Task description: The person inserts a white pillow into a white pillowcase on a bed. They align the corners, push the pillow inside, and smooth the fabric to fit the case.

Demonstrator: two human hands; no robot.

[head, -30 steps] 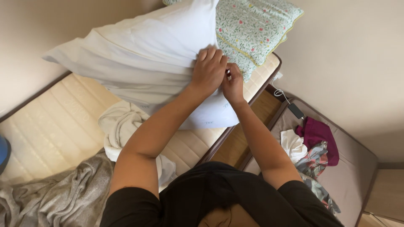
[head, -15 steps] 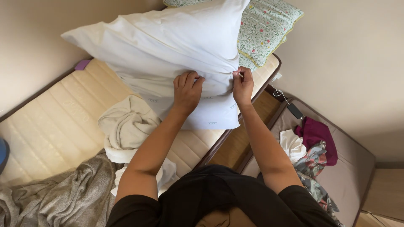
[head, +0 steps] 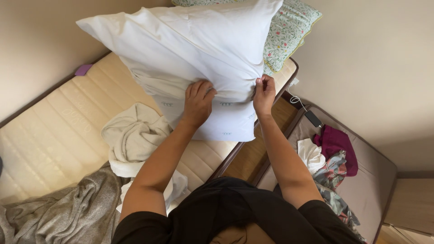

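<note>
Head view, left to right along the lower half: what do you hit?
Grey blanket → cream crumpled sheet → left hand → right hand → white cloth → maroon garment.
</note>
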